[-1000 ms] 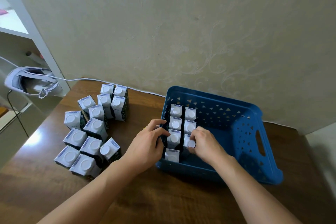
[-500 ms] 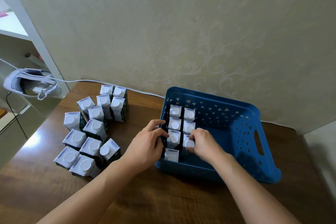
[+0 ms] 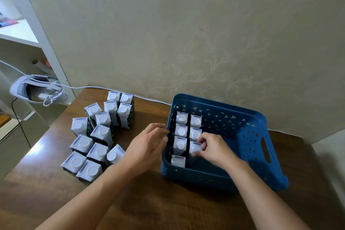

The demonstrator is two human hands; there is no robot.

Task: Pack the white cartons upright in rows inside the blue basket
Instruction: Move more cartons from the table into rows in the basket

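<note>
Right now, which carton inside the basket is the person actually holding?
The third carton back to front in the second row, pinched by the right hand. The other six cartons in the blue basket stand untouched; the left hand rests at the basket's outer wall.

free: basket [image 3: 248, 136] right half | blocked: left side by packed cartons [image 3: 180, 130]
</note>
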